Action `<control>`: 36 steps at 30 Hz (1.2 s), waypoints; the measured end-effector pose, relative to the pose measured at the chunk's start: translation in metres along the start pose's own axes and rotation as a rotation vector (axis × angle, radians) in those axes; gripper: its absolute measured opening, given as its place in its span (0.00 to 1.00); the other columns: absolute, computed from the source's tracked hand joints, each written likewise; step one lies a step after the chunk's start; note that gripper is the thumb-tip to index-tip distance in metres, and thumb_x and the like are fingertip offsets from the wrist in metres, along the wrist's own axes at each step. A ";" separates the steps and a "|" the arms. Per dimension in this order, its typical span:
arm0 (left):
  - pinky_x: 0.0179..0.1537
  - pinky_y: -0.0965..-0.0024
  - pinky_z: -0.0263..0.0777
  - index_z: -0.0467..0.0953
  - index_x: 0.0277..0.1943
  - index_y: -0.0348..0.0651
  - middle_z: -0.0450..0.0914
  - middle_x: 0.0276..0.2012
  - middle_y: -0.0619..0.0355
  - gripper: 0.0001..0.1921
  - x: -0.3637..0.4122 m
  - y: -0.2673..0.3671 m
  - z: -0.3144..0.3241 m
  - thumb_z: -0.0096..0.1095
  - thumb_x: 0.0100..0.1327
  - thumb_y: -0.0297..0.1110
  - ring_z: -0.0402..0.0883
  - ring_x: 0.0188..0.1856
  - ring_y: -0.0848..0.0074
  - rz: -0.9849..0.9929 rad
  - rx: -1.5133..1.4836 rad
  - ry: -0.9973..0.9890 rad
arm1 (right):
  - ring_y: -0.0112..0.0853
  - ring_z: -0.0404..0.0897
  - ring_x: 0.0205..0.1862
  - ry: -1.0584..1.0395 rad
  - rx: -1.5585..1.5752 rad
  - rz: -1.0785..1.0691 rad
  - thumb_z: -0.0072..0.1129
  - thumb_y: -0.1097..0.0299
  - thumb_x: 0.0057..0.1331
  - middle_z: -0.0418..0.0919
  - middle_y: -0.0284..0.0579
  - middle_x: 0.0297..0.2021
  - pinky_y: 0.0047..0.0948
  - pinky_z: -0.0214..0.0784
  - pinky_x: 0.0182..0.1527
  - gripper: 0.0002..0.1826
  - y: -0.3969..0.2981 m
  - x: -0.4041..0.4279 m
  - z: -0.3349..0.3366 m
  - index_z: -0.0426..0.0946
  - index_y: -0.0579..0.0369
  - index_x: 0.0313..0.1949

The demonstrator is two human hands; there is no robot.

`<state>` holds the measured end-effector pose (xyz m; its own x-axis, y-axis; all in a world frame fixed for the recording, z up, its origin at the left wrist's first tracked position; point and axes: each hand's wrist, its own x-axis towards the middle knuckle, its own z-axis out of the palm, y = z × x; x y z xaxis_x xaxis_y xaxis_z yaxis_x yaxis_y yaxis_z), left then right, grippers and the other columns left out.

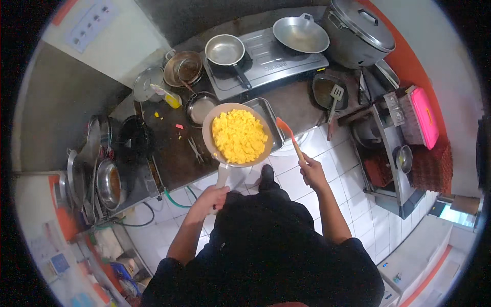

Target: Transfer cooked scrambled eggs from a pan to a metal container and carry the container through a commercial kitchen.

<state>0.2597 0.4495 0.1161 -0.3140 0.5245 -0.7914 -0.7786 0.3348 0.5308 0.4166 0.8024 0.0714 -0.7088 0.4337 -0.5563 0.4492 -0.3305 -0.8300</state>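
Observation:
My left hand is closed on the pale handle of a frying pan, which holds a heap of yellow scrambled egg. The pan is held over the front edge of the dark counter and overlaps a rectangular metal tray. To the right of the pan, my right hand grips the wooden handle of a spatula with an orange-red head. That head is apart from the egg, near the tray's right edge. The lower end of the pan's handle is partly hidden by my left fingers.
Behind is a two-burner gas stove bearing a small pan and a wok. A square pan with a slotted turner sits right. Scissors lie left on the counter. A large lidded pot stands back right.

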 end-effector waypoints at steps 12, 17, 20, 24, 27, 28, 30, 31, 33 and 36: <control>0.16 0.72 0.59 0.67 0.25 0.44 0.65 0.15 0.65 0.15 0.078 0.038 0.041 0.61 0.63 0.39 0.63 0.14 0.80 0.055 0.422 0.255 | 0.28 0.70 0.11 -0.125 -0.367 -0.164 0.58 0.63 0.62 0.72 0.41 0.15 0.32 0.68 0.17 0.27 -0.020 0.110 -0.002 0.69 0.49 0.62; 0.15 0.72 0.59 0.67 0.26 0.42 0.66 0.15 0.64 0.13 0.081 0.050 0.060 0.61 0.62 0.36 0.63 0.14 0.80 0.033 0.444 0.323 | 0.29 0.71 0.14 -0.123 -0.528 -0.347 0.57 0.64 0.62 0.74 0.43 0.20 0.31 0.67 0.20 0.29 -0.031 0.141 0.028 0.68 0.43 0.64; 0.14 0.67 0.61 0.69 0.20 0.37 0.69 0.12 0.58 0.16 0.086 0.050 0.059 0.62 0.61 0.35 0.69 0.11 0.74 0.019 0.591 0.414 | 0.39 0.79 0.24 -0.083 -0.707 -0.547 0.58 0.62 0.60 0.80 0.50 0.26 0.38 0.72 0.31 0.29 -0.042 0.145 0.058 0.68 0.38 0.63; 0.14 0.67 0.62 0.70 0.21 0.35 0.71 0.13 0.57 0.17 0.088 0.046 0.064 0.63 0.61 0.35 0.69 0.11 0.74 0.058 0.545 0.406 | 0.51 0.81 0.38 -0.055 -0.955 -0.434 0.56 0.61 0.58 0.82 0.53 0.33 0.47 0.73 0.40 0.30 -0.026 0.161 0.075 0.68 0.28 0.62; 0.14 0.67 0.62 0.70 0.21 0.35 0.71 0.13 0.57 0.17 0.091 0.045 0.062 0.63 0.61 0.36 0.69 0.11 0.74 0.014 0.583 0.460 | 0.51 0.81 0.38 -0.089 -1.081 -0.394 0.53 0.62 0.59 0.81 0.54 0.33 0.49 0.73 0.40 0.30 -0.016 0.163 0.068 0.66 0.29 0.62; 0.14 0.67 0.63 0.71 0.22 0.34 0.71 0.13 0.57 0.16 0.092 0.043 0.061 0.63 0.61 0.36 0.69 0.11 0.74 0.023 0.588 0.454 | 0.51 0.81 0.38 -0.126 -1.122 -0.381 0.52 0.62 0.59 0.81 0.55 0.33 0.50 0.73 0.40 0.29 -0.013 0.159 0.064 0.65 0.31 0.63; 0.14 0.67 0.63 0.71 0.23 0.34 0.71 0.13 0.57 0.16 0.090 0.043 0.063 0.63 0.61 0.36 0.70 0.12 0.74 0.027 0.590 0.445 | 0.51 0.81 0.37 -0.134 -1.114 -0.401 0.52 0.62 0.59 0.81 0.55 0.33 0.50 0.73 0.40 0.28 -0.003 0.161 0.061 0.66 0.32 0.62; 0.14 0.67 0.63 0.72 0.24 0.34 0.71 0.14 0.57 0.16 0.087 0.045 0.066 0.63 0.62 0.36 0.70 0.12 0.74 0.030 0.584 0.460 | 0.51 0.81 0.37 -0.138 -1.103 -0.422 0.52 0.61 0.59 0.81 0.55 0.33 0.50 0.73 0.40 0.28 0.002 0.162 0.058 0.68 0.32 0.61; 0.15 0.67 0.64 0.73 0.25 0.34 0.72 0.14 0.57 0.15 0.082 0.047 0.071 0.63 0.62 0.37 0.70 0.12 0.74 0.031 0.571 0.476 | 0.51 0.81 0.37 -0.160 -1.104 -0.437 0.52 0.61 0.60 0.81 0.56 0.33 0.49 0.73 0.40 0.27 -0.001 0.171 0.049 0.70 0.33 0.60; 0.15 0.67 0.65 0.73 0.27 0.33 0.73 0.15 0.56 0.15 0.080 0.047 0.071 0.64 0.61 0.37 0.71 0.13 0.74 -0.009 0.657 0.506 | 0.52 0.81 0.36 -0.236 -1.092 -0.459 0.54 0.59 0.60 0.81 0.57 0.33 0.49 0.74 0.41 0.29 -0.031 0.177 0.026 0.65 0.29 0.63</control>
<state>0.2367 0.5630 0.0997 -0.6383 0.1564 -0.7537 -0.3550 0.8089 0.4686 0.2629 0.8680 -0.0006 -0.9535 0.1236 -0.2749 0.2719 0.7464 -0.6075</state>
